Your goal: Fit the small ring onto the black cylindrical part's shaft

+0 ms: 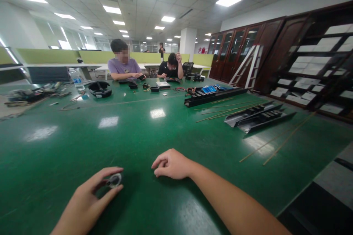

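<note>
My left hand (89, 196) is at the lower left, just above the green tabletop (132, 136). Its thumb and fingers grip a small round object (114, 180) with a pale, shiny rim and a darker middle; its kind cannot be made out. My right hand (172, 164) hovers over the table to the right of it, apart from that object. The right fingers are loosely bent, with a small gap between thumb and forefinger, and nothing shows in them.
Black metal channels (259, 115) and thin rods (289, 137) lie at right. A longer channel (215, 95) holds blue items. Farther back are a black headset (99, 89), a water bottle (77, 80), and two people seated across the table. A stepladder (248, 66) stands by the cabinets.
</note>
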A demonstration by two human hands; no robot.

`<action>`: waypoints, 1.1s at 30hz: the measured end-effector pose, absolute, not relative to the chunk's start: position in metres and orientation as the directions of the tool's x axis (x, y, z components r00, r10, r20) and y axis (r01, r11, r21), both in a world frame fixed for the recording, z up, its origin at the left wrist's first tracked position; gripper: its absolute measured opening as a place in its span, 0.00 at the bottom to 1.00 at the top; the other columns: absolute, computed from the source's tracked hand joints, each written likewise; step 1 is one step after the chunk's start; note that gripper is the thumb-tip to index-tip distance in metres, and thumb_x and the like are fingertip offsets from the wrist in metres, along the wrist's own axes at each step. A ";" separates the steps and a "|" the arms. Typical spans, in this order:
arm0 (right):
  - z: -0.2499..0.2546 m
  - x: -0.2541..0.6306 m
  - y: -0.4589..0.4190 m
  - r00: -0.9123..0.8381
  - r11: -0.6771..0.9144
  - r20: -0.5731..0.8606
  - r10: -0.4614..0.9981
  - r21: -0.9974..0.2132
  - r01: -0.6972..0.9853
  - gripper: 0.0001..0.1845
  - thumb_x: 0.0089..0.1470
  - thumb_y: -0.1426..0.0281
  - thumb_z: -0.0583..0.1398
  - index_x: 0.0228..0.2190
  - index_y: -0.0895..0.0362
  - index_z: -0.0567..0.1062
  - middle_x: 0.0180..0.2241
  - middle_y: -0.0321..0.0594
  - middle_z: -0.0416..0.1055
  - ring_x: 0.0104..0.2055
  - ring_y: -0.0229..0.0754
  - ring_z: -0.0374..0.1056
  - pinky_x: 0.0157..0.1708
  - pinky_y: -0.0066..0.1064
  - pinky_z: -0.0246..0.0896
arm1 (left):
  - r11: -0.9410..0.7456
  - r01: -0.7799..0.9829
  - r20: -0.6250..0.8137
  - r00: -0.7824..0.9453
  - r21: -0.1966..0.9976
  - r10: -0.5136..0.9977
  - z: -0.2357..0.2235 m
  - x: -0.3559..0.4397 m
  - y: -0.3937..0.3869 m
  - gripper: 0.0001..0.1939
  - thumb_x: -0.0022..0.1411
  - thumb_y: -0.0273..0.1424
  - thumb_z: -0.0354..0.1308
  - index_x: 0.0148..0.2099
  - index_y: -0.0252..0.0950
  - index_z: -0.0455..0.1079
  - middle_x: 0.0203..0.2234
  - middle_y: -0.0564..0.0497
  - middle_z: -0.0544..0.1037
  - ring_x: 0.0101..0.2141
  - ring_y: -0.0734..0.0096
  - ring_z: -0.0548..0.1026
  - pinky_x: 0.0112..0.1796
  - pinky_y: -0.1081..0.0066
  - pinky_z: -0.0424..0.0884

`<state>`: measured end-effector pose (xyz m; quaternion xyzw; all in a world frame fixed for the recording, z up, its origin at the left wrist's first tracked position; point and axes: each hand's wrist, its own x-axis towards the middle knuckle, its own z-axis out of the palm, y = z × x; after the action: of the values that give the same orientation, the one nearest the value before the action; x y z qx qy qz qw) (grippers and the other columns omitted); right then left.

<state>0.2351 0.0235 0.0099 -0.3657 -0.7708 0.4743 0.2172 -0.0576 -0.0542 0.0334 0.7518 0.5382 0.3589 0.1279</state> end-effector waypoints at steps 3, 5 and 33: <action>0.009 0.234 0.022 -0.629 0.323 0.014 0.777 -0.867 0.381 0.17 0.48 0.67 0.65 0.42 0.58 0.79 0.29 0.37 0.78 0.24 0.33 0.67 0.26 0.23 0.59 | -0.434 0.640 0.368 0.243 0.634 0.897 0.033 -0.008 -0.034 0.17 0.59 0.42 0.62 0.50 0.45 0.73 0.44 0.51 0.79 0.43 0.65 0.78 0.45 0.69 0.76; 0.009 0.233 0.022 -0.628 0.358 0.043 0.777 -0.851 0.384 0.15 0.48 0.69 0.65 0.41 0.57 0.79 0.28 0.35 0.77 0.24 0.33 0.67 0.27 0.23 0.59 | -0.479 0.611 0.387 0.287 0.630 0.876 0.027 0.008 -0.023 0.14 0.61 0.38 0.61 0.50 0.45 0.72 0.45 0.51 0.78 0.44 0.66 0.77 0.47 0.68 0.75; 0.019 0.223 0.007 -0.610 0.603 0.269 0.745 -0.663 0.444 0.19 0.47 0.65 0.65 0.43 0.53 0.76 0.38 0.36 0.78 0.39 0.41 0.74 0.39 0.28 0.64 | -0.557 0.585 0.430 0.356 0.590 0.830 0.009 -0.003 -0.027 0.09 0.61 0.33 0.61 0.44 0.40 0.72 0.37 0.51 0.78 0.38 0.67 0.77 0.40 0.72 0.74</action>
<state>0.2233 0.0069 0.0190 -0.3487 -0.8532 0.2776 0.2710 -0.0031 -0.0274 0.0087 0.8055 0.4391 0.3597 0.1702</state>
